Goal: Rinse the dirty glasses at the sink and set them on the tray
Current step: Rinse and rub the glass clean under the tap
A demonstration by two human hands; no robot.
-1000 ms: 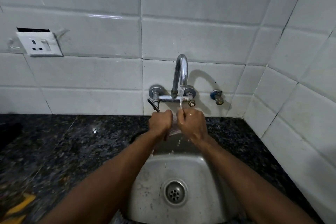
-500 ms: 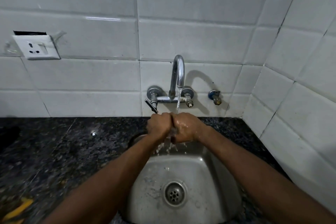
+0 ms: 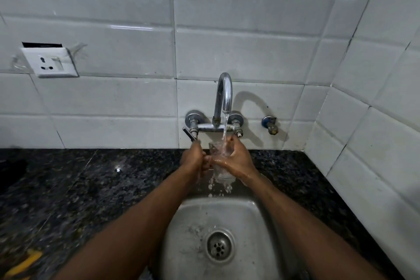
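A clear drinking glass (image 3: 221, 150) stands upright under the running chrome tap (image 3: 223, 95), and water pours into its mouth and spills down into the steel sink (image 3: 188, 229). My right hand (image 3: 236, 161) grips the glass around its right side. My left hand (image 3: 193, 159) is curled against the glass's left side, its fingers touching the glass and the right hand's fingertips. The lower part of the glass shows below both hands. No tray is in view.
A black granite counter (image 3: 91, 188) surrounds the sink. White tiled walls stand behind and to the right. A wall socket (image 3: 50, 61) is at the left, a small valve (image 3: 270, 124) right of the tap, and a yellow object (image 3: 25, 263) at the bottom left corner.
The glass has come upright and into plain sight under the stream. My hands have shifted apart slightly around it, and water now overflows into the sink.
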